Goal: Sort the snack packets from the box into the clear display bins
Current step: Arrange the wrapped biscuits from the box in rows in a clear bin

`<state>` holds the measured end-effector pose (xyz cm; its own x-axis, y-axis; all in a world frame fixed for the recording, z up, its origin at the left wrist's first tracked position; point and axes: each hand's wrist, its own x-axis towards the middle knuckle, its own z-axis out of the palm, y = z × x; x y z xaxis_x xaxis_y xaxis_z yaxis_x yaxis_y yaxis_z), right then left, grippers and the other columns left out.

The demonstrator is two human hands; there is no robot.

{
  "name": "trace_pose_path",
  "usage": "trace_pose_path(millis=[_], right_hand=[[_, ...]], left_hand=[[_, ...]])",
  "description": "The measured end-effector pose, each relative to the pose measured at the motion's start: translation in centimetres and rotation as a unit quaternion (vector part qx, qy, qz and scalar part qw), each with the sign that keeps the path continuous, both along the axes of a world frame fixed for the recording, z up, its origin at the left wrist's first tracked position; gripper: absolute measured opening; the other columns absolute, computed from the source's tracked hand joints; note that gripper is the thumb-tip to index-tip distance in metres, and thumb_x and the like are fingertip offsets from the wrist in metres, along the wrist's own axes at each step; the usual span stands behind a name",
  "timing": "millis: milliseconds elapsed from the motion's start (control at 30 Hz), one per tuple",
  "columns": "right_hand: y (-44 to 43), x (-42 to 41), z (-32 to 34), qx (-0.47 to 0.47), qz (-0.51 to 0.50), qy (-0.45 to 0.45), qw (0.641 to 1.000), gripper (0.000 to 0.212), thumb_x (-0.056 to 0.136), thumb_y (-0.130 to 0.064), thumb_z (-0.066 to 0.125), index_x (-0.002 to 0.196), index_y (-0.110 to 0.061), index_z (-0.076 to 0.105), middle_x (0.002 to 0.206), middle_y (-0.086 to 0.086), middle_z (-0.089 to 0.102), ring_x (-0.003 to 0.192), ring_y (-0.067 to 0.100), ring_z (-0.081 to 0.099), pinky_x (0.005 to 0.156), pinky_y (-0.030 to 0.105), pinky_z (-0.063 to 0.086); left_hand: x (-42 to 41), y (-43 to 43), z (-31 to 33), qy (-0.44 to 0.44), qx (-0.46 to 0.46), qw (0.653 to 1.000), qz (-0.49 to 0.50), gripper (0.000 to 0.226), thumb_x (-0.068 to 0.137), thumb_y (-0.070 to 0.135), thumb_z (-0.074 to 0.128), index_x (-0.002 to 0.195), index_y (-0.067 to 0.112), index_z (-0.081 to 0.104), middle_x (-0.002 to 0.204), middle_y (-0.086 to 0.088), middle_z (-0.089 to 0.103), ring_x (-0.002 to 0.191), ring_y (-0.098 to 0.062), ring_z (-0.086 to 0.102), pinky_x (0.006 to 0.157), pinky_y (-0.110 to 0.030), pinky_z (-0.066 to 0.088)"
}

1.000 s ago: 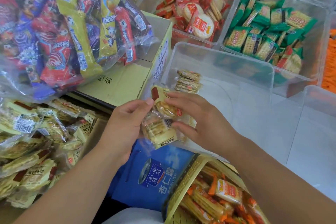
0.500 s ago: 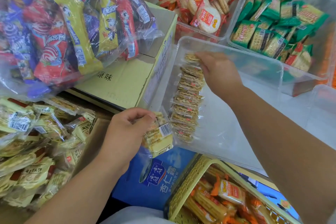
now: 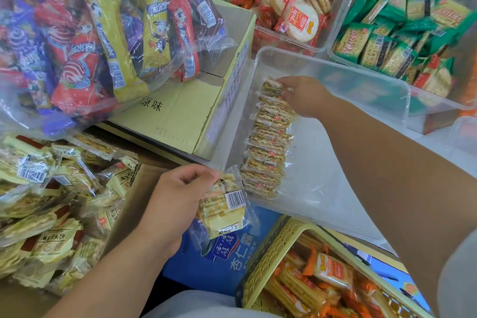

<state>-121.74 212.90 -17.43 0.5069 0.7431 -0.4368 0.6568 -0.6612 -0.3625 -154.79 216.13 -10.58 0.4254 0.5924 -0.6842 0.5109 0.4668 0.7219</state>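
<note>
In the clear bin (image 3: 366, 73), fingers of your right hand (image 3: 305, 97) pinch a packet (image 3: 271, 85) at the far end of the row (image 3: 268, 147). Your left hand (image 3: 178, 199) grips spare packets (image 3: 224, 210) just outside. Filling is underway; next, likely release and pass another across.

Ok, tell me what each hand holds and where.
Left hand pinches yellow biscuit packets by their top edge; right hand grips the row's farthest packet in the clear bin by its right end.

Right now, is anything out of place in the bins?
Yes: one red packet of round crackers lies in the green-packet bin, at its near right corner. It looks like the red packets in the neighbouring bin.
</note>
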Motion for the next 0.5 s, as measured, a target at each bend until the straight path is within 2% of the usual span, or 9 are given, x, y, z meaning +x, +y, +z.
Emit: trace_pose_path(millis=[100, 200, 267, 333, 400, 433, 467, 500], right_hand=[[0.1, -0.3, 0.0, 0.016, -0.028, 0.029, 0.999, 0.041, 0.105, -0.022, 0.048, 0.146, -0.022, 0.052, 0.145, 0.010, 0.056, 0.129, 0.033, 0.052, 0.106, 0.037, 0.043], [-0.9, -1.8, 0.0, 0.139, -0.161, 0.100, 0.972, 0.043, 0.099, -0.032, 0.054, 0.141, -0.023, 0.054, 0.133, 0.006, 0.063, 0.116, 0.027, 0.061, 0.101, 0.041, 0.050], [-2.3, -3.3, 0.0, 0.232, -0.257, 0.110, 0.932, 0.046, 0.096, -0.046, 0.051, 0.138, -0.027, 0.052, 0.125, 0.001, 0.065, 0.109, 0.022, 0.063, 0.095, 0.040, 0.052], [-3.8, -4.6, -0.6, 0.301, -0.340, 0.121, 0.883, 0.049, 0.097, -0.054, 0.045, 0.139, -0.029, 0.048, 0.123, -0.004, 0.062, 0.114, 0.018, 0.059, 0.098, 0.039, 0.049], [-4.7, -5.3, -1.7, 0.324, -0.432, 0.204, 0.817, 0.052, 0.101, -0.057, 0.038, 0.145, -0.028, 0.043, 0.137, -0.004, 0.055, 0.128, 0.018, 0.051, 0.111, 0.043, 0.042], [-4.9, -5.7, -2.2, 0.317, -0.468, 0.265, 0.781, 0.055, 0.102, -0.059, 0.034, 0.148, -0.029, 0.041, 0.146, -0.004, 0.051, 0.135, 0.017, 0.047, 0.115, 0.045, 0.037], [-4.8, -5.9, -2.5, 0.309, -0.488, 0.325, 0.749, 0.056, 0.102, -0.061, 0.032, 0.147, -0.029, 0.044, 0.148, -0.007, 0.053, 0.135, 0.013, 0.049, 0.115, 0.045, 0.035], [-4.6, -6.2, -2.7, 0.307, -0.490, 0.372, 0.726, 0.055, 0.102, -0.064, 0.031, 0.140, -0.030, 0.052, 0.138, -0.012, 0.062, 0.126, 0.006, 0.058, 0.111, 0.043, 0.039]], left_hand=[[0.2, 0.1, 0.1, 0.000, -0.017, 1.000, 0.001, 0.012, 0.095, 0.024, 0.070, 0.087, 0.022, 0.079, 0.092, -0.017, 0.077, 0.076, -0.025, 0.072, 0.070, -0.041, 0.059], [0.4, 0.1, 0.1, -0.013, -0.009, 1.000, 0.021, 0.011, 0.092, 0.023, 0.075, 0.096, 0.032, 0.078, 0.098, -0.023, 0.072, 0.086, -0.034, 0.072, 0.078, -0.052, 0.060], [0.3, 0.0, -0.2, -0.016, -0.012, 0.999, 0.036, 0.024, 0.091, 0.019, 0.076, 0.104, 0.040, 0.075, 0.092, -0.017, 0.071, 0.084, -0.033, 0.074, 0.073, -0.051, 0.061], [0.2, 0.0, -0.4, -0.013, -0.041, 0.998, 0.034, 0.036, 0.092, 0.014, 0.075, 0.114, 0.042, 0.072, 0.087, -0.005, 0.076, 0.082, -0.031, 0.077, 0.067, -0.046, 0.063], [0.2, 0.0, -0.5, -0.007, -0.081, 0.997, 0.006, 0.045, 0.093, 0.013, 0.073, 0.124, 0.045, 0.066, 0.088, 0.004, 0.080, 0.086, -0.032, 0.078, 0.072, -0.049, 0.064], [0.3, 0.0, -0.5, -0.005, -0.098, 0.995, -0.010, 0.048, 0.093, 0.014, 0.071, 0.127, 0.047, 0.064, 0.094, 0.003, 0.080, 0.089, -0.033, 0.078, 0.076, -0.051, 0.064], [0.4, 0.0, -0.6, -0.002, -0.110, 0.994, -0.019, 0.050, 0.094, 0.014, 0.070, 0.129, 0.049, 0.063, 0.102, -0.002, 0.080, 0.091, -0.033, 0.078, 0.079, -0.053, 0.063], [0.6, -0.1, -0.6, 0.002, -0.115, 0.993, -0.023, 0.050, 0.094, 0.013, 0.068, 0.130, 0.049, 0.063, 0.106, -0.007, 0.079, 0.092, -0.035, 0.077, 0.080, -0.055, 0.063]])
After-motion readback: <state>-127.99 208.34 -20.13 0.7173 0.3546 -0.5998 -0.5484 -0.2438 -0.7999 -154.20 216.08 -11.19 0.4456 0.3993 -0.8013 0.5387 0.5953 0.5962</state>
